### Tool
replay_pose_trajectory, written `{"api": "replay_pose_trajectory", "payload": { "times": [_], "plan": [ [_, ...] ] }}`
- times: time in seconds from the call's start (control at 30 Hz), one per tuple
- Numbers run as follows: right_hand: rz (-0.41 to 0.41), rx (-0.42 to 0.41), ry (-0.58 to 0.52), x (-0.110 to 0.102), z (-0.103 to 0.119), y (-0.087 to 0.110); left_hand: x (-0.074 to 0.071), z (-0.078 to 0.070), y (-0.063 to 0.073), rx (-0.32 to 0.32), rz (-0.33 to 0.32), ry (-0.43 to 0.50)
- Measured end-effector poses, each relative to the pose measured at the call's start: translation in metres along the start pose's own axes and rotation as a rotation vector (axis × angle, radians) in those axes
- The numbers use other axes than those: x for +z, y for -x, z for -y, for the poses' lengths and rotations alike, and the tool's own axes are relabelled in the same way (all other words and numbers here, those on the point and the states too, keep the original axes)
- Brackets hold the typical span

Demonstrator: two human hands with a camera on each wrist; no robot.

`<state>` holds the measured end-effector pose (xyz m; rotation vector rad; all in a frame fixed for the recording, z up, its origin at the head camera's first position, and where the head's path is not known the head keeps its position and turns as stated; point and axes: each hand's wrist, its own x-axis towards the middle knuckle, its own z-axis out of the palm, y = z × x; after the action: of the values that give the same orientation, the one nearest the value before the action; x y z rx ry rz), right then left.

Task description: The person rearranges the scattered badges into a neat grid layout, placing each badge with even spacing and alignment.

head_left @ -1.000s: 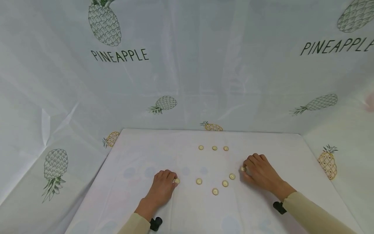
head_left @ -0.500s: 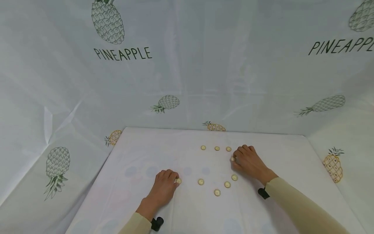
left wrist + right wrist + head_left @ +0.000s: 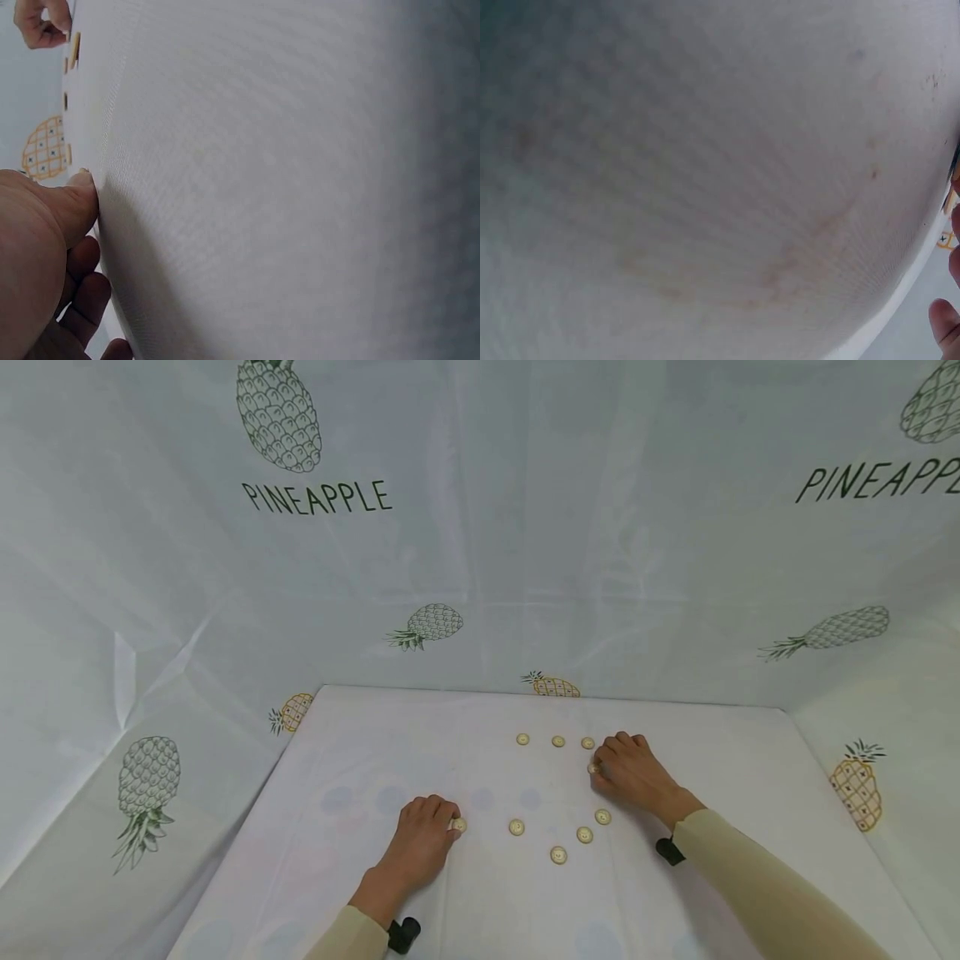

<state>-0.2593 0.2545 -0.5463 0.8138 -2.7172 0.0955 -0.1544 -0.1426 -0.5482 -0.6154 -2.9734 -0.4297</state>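
Note:
Pale yellow round buttons lie on the white-covered table. In the head view my left hand (image 3: 425, 841) pinches one button (image 3: 459, 824) between thumb and forefinger, down at the cloth. My right hand (image 3: 634, 777) holds another button (image 3: 594, 768) at its fingertips, just below the right end of the back row. That row has a left button (image 3: 522, 739), a middle button (image 3: 558, 741) and a right button (image 3: 588, 743). The left wrist view shows my left thumb (image 3: 75, 199) against the cloth; the button there is mostly hidden. Only fingertips (image 3: 945, 322) show at the right wrist view's edge.
Several loose buttons lie between the hands: one (image 3: 517, 827) right of my left hand, one (image 3: 558, 855) nearest the front, and two more, a button (image 3: 585, 835) and a button (image 3: 603, 817), below my right hand. A pineapple-printed curtain (image 3: 495, 543) stands behind the table (image 3: 375, 727).
My right hand has carried its button leftward and away from me, from the right side to just below the back row. My left hand has stayed in place on its button.

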Motion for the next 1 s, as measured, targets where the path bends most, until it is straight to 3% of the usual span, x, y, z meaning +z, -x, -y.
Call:
{"api": "replay_pose_trajectory", "payload": {
  "times": [1.0],
  "plan": [
    [0.036,0.05,-0.032,-0.0005,0.0035,-0.0001,-0.0016,-0.0012,-0.0002,0.003,0.0,-0.002]
  ]
}}
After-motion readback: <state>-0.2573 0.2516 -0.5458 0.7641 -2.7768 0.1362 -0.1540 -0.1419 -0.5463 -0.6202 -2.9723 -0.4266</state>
